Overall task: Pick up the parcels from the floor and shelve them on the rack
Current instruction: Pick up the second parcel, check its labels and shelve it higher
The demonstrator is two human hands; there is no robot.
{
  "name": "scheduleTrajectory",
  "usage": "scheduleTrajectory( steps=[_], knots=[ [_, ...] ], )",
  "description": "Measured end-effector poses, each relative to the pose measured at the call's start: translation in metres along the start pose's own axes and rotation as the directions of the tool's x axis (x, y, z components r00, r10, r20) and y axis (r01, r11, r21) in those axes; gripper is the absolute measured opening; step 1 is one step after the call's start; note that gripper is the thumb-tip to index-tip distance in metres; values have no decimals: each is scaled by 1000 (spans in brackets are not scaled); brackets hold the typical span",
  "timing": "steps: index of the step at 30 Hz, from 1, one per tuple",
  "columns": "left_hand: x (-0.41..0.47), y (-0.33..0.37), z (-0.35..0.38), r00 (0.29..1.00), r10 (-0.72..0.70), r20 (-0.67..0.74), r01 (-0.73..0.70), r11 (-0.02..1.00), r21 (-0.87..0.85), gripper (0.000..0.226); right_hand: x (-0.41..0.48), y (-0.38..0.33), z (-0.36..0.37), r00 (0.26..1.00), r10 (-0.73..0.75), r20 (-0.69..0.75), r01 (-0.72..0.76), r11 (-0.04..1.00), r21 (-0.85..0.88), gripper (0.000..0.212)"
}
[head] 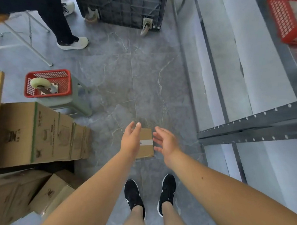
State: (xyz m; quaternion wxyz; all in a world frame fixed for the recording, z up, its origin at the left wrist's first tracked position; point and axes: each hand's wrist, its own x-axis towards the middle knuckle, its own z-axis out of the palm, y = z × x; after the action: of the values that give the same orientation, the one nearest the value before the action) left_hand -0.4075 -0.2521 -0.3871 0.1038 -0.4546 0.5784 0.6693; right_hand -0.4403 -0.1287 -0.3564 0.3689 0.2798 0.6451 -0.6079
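The parcel [147, 149] lies flat on the floor [132, 78], just ahead of our feet and near the rack's front corner. It is a small rectangular cardboard box, matte brown, with a pale label strip across its top.

The left grip [131, 142] is open with fingers straight over the box's left edge; we cannot tell whether it touches. The right grip [166, 143] is open with fingers spread, just beside the right edge, and holds nothing.

We judge the step in hand to be the grasp. We set one palm on each opposite side, press evenly, and lift level. Cardboard should offer good friction, but thin walls may dent under fingertip pressure.

The floor is smooth grey veined tile. The rack [255, 121], to our right, is grey perforated steel angle with pale shelves. Larger printed cartons [39, 133] are stacked at our left.
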Motion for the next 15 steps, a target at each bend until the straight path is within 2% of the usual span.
scheduleTrajectory(
  steps=[3, 10, 15],
  knots=[
    [13, -15, 15, 997, -77, 0, 77, 994, -78, 57, 23, 7, -8, 1000, 15, 2, -15, 1000, -21, 6],
    [31, -53, 36, 980, -199, -5, 196, 969, -149, 54, 63, 29, -21, 998, 60, 3, -60, 995, -76, 9],
    [54, -85, 36, 974, -227, -10, 221, 956, -194, 54, 97, 49, -23, 996, 83, -7, -84, 993, -84, 8]
  ],
)
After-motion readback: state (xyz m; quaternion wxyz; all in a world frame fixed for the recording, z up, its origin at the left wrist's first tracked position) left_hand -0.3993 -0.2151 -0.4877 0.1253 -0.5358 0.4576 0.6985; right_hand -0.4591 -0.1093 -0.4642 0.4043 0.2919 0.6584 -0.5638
